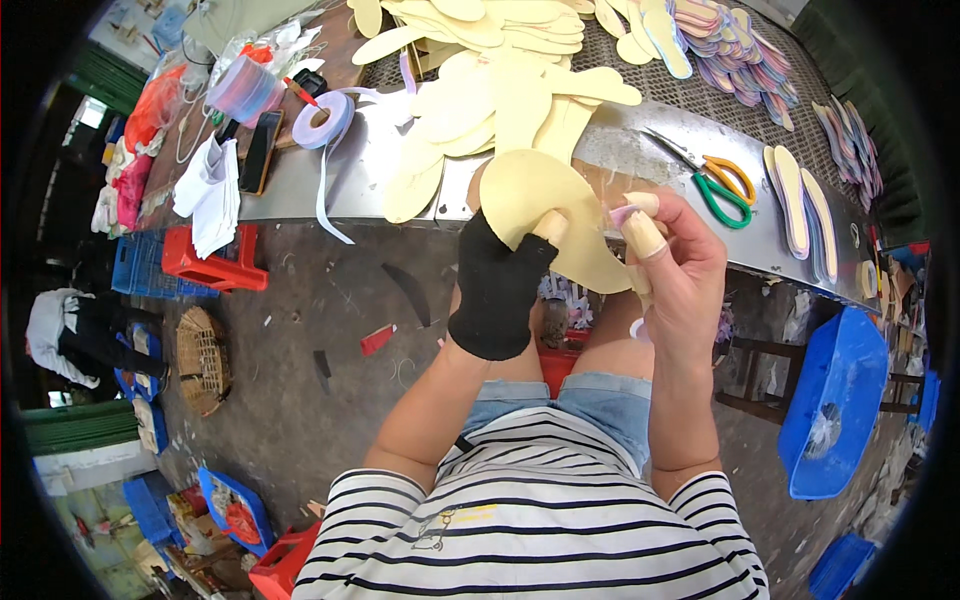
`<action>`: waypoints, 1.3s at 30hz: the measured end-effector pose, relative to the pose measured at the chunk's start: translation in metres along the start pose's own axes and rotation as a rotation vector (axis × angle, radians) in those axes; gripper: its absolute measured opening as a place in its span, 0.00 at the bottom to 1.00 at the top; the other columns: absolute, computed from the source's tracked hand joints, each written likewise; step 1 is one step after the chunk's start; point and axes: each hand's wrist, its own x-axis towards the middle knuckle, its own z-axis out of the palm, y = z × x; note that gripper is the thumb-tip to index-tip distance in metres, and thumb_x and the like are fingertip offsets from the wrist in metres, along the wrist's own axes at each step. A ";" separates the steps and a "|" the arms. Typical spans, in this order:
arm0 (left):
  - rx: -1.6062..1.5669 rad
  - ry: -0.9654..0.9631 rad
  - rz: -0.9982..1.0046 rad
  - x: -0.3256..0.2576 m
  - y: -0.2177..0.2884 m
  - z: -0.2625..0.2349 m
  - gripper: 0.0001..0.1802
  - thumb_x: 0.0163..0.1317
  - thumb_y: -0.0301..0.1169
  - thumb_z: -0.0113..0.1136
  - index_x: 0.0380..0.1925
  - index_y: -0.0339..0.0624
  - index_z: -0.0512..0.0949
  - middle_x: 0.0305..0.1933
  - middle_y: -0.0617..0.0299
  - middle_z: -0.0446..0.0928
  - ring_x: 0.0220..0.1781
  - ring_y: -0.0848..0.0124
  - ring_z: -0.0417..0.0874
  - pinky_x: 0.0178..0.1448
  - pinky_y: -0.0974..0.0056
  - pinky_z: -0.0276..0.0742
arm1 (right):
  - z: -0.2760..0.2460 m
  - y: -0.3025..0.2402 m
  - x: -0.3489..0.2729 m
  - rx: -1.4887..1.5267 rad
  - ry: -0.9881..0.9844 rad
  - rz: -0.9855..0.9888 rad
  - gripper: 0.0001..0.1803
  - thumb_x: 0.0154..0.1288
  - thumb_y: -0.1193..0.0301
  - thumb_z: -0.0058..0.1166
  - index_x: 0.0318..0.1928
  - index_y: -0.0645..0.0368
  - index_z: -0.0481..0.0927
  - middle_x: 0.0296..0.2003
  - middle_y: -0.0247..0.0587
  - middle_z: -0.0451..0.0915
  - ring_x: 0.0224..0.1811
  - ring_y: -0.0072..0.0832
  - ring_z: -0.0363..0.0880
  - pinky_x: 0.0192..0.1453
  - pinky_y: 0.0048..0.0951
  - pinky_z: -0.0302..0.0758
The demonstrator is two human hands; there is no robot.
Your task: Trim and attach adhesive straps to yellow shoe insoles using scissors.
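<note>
Count: one pale yellow insole in hand; one pair of scissors with one orange and one green handle loop; one roll of lilac tape; one dark phone; one blue bin and one woven basket on the floor. The loose yellow insoles heaped at the middle of the workbench overlap too much to count, as do the fanned stacks of coloured insoles toward its far right corner. The held insole sits above the near edge of the workbench, in front of the person's knees, clear of the bench top. It is a flat, rounded, matte cream sheet, heel end up, plain surface, edge slightly curved. Left hand wears a black fingerless glove; thumb and fingers are pinched closed on the insole's lower left edge, the thumb tip capped in a tan cot. Right hand is curled closed at the insole's right edge, fingertips also capped in tan cots, with a short lilac strip pinched between thumb and forefinger against the edge. Scissors lie closed near the bench's near edge, just beyond the right hand, not touching it.
</note>
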 end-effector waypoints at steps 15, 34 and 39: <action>0.133 -0.056 0.180 -0.005 0.004 0.000 0.16 0.57 0.24 0.60 0.46 0.35 0.75 0.41 0.61 0.79 0.42 0.76 0.77 0.45 0.69 0.73 | 0.007 0.008 0.011 -0.084 0.021 -0.072 0.08 0.57 0.78 0.57 0.38 0.66 0.82 0.31 0.30 0.74 0.26 0.12 0.66 0.27 0.14 0.58; 0.068 -0.407 -0.084 0.041 0.015 0.005 0.20 0.58 0.34 0.59 0.49 0.36 0.73 0.49 0.55 0.77 0.48 0.69 0.77 0.52 0.65 0.73 | 0.008 0.024 0.017 -0.123 0.022 -0.165 0.03 0.59 0.77 0.52 0.31 0.62 0.72 0.28 0.27 0.76 0.23 0.08 0.65 0.27 0.12 0.62; -0.145 -0.285 -0.103 0.039 0.017 0.005 0.14 0.57 0.25 0.57 0.44 0.33 0.76 0.41 0.56 0.80 0.42 0.69 0.81 0.46 0.66 0.78 | -0.001 0.023 0.010 0.234 0.037 0.225 0.07 0.64 0.73 0.52 0.40 0.62 0.76 0.27 0.26 0.74 0.22 0.08 0.65 0.23 0.12 0.59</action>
